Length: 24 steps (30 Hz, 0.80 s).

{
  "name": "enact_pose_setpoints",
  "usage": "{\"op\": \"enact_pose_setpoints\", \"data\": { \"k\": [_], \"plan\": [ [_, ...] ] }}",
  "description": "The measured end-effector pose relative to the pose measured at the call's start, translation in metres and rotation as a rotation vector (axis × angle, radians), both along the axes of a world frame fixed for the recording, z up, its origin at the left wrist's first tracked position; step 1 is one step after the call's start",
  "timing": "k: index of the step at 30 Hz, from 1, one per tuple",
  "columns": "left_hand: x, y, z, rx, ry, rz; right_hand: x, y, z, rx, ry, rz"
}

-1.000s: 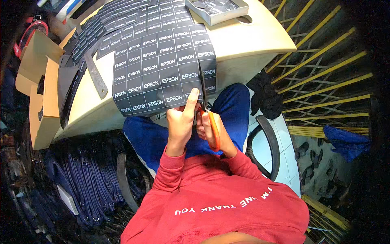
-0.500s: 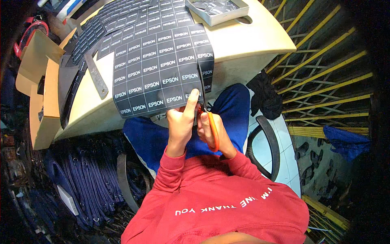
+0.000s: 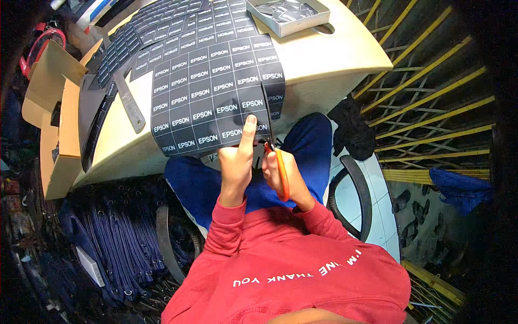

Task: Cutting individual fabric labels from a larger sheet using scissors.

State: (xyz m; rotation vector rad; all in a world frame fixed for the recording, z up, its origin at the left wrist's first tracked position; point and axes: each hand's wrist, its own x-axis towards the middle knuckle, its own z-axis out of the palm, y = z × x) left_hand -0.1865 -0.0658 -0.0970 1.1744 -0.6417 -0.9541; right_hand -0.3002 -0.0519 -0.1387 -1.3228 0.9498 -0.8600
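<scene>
A black sheet [image 3: 202, 102] printed with a grid of white-lettered labels hangs over the table's near edge. My left hand [image 3: 238, 162] pinches its near edge, thumb on top and fingers underneath. Orange-handled scissors [image 3: 283, 175] are in my right hand [image 3: 276, 167], their handles wrapped by my fingers. Along a line near the sheet's right side, the blades run up into it, and a strip of labels [image 3: 275, 97] hangs partly separated to the right. The lower blade is hidden under the sheet.
More printed sheets [image 3: 178, 24] cover the table [image 3: 345, 48] behind. A grey box of small black pieces [image 3: 291, 27] stands at the far right. A metal ruler [image 3: 128, 102] lies at the left, beside an open cardboard box [image 3: 62, 119]. Navy straps [image 3: 118, 243] hang lower left.
My left thumb has shifted slightly left and up on the sheet. The sheet's near edge sits slightly lower at the right, and the scissors' position has barely changed.
</scene>
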Motion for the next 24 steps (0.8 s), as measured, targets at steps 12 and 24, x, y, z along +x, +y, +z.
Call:
{"op": "enact_pose_setpoints", "data": {
  "k": [12, 24],
  "plan": [
    [-0.009, 0.009, -0.005, -0.035, -0.051, -0.022, 0.001, -0.013, -0.013, -0.128, -0.081, 0.042],
    [-0.011, 0.015, -0.004, -0.076, -0.088, -0.021, 0.003, -0.021, -0.011, -0.165, -0.012, -0.017]
  ]
}}
